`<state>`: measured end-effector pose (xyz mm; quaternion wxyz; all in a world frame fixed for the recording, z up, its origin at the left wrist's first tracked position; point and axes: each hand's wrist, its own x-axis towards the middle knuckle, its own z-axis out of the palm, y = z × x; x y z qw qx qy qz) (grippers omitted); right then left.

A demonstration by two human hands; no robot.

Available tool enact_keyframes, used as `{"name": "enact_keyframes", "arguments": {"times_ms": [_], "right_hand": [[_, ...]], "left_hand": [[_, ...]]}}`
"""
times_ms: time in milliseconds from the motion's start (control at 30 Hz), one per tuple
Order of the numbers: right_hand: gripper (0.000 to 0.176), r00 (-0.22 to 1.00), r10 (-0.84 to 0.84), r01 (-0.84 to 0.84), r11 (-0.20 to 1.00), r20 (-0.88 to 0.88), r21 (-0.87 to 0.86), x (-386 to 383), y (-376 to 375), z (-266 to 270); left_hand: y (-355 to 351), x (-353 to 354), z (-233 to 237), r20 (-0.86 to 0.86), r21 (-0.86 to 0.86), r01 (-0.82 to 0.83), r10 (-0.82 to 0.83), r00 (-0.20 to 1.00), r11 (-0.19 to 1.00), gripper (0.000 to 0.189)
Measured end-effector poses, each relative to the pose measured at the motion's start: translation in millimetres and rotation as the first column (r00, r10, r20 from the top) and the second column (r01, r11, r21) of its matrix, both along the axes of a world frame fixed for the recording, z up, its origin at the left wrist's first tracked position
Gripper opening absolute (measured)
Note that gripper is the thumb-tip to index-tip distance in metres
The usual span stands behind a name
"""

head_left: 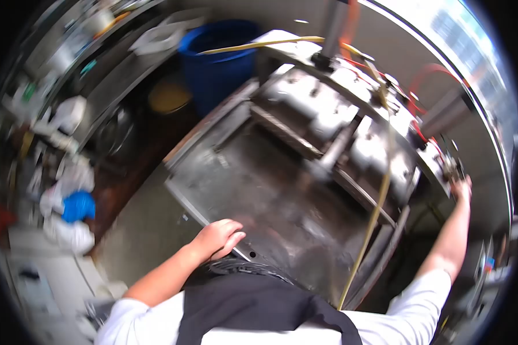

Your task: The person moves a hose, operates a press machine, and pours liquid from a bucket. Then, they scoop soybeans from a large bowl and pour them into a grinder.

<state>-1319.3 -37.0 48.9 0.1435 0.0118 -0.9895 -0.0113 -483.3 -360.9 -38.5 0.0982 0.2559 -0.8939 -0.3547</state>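
Note:
My left hand (220, 238) is at the near left rim of a wet-looking steel table (253, 190), its fingers loosely curled with no object showing in them. Stretched far out to the right, my right hand (462, 187) has its fingers closed at a small metal fitting (452, 167) on the end of a machine. That machine carries two shiny metal boxes (308, 100) under a crossbar, with upright cylinders (332, 29) and red hoses (414, 100). Blur hides the exact shape of the fitting.
A yellow hose (380, 201) runs down across the table toward my body. Behind the table's left corner stands a blue barrel (218, 69). Shelves (106, 86) with containers line the left side, with white bags (75, 184) below them. A bright window (460, 34) is at upper right.

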Motion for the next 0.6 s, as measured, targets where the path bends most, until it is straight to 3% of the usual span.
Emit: {"name": "enact_keyframes", "arguments": {"times_ms": [67,100,133,167,200,233,267,300,333,367,400,433,467,500,567,600], "right_hand": [[0.063,0.999,-0.054,0.054,0.998,-0.005,0.036,-52.8,16.1,-22.5],[0.057,0.943,0.134,-0.117,0.990,-0.305,0.075,-23.9,10.0,-17.2],[0.052,0.770,0.303,-0.228,0.952,-0.562,0.202,9.7,1.3,-10.1],[0.038,0.471,0.410,-0.530,0.839,-0.781,0.121,30.4,-22.1,-9.5],[0.024,0.380,0.441,-0.744,0.668,-0.813,0.015,130.2,-70.8,8.6],[0.018,0.336,0.477,-0.799,0.602,-0.812,0.022,175.2,-96.4,-14.0],[0.014,0.424,0.460,-0.873,0.438,-0.780,-0.216,261.9,-135.3,-39.4],[0.010,0.278,0.708,-0.942,0.067,-0.650,-0.329,336.7,-157.4,-51.2],[0.012,0.194,0.884,-0.972,0.114,-0.425,-0.205,410.5,-176.8,-68.7],[0.015,0.094,0.982,-0.994,0.082,-0.163,-0.077,484.5,-196.6,-86.4],[0.015,-0.179,0.982,-0.811,-0.182,-0.062,-0.556,522.5,-214.5,-121.8],[0.028,-0.252,0.790,-0.744,0.211,0.559,-0.634,578.9,-227.2,-107.5],[0.033,-0.525,0.677,-0.754,-0.088,0.516,-0.651,615.1,-235.2,-117.1],[0.039,-0.559,0.336,-0.824,-0.121,0.758,-0.554,649.1,-252.1,-102.0],[0.038,-0.839,0.490,-0.441,-0.357,0.236,-0.824,664.7,-249.4,-194.0],[0.034,-0.802,0.568,-0.352,-0.196,0.187,-0.915,666.2,-245.5,-206.9]], "left_hand": [[6.7,15.5,0.3,0.007,0.020,-0.052,0.051,0.999,0.998,0.023],[8.7,25.6,-3.2,0.003,0.019,-0.077,0.077,0.997,0.997,0.022],[9.4,36.7,-10.4,0.002,0.014,-0.163,0.163,0.987,0.986,0.022],[11.7,45.1,-20.1,-0.039,-0.041,-0.142,0.140,0.989,0.989,0.022],[17.2,51.0,-26.8,-0.075,-0.097,-0.119,0.112,0.991,0.988,0.021],[22.4,56.3,-29.0,-0.078,-0.100,-0.187,0.180,0.981,0.977,0.021],[26.9,58.9,-29.7,-0.089,-0.117,-0.215,0.205,0.975,0.970,0.021],[26.6,63.2,-28.3,-0.097,-0.143,-0.224,0.212,0.972,0.964,0.021],[29.9,60.5,-28.3,-0.108,-0.128,-0.303,0.291,0.951,0.944,0.022],[29.7,57.2,-18.3,-0.160,-0.122,-0.318,0.297,0.941,0.940,0.023],[30.3,50.3,-12.5,-0.235,-0.191,-0.307,0.260,0.937,0.932,0.024],[30.4,41.9,-8.0,-0.308,-0.258,-0.297,0.213,0.927,0.919,0.024],[29.4,33.4,-1.6,-0.339,-0.269,-0.218,0.120,0.933,0.938,0.025],[29.6,25.4,6.1,-0.367,-0.280,-0.135,0.024,0.930,0.950,0.025],[39.1,16.0,22.9,-0.293,-0.211,0.039,-0.101,0.951,0.977,0.026],[40.9,17.8,28.0,-0.249,-0.204,0.105,-0.155,0.956,0.973,0.026]]}}
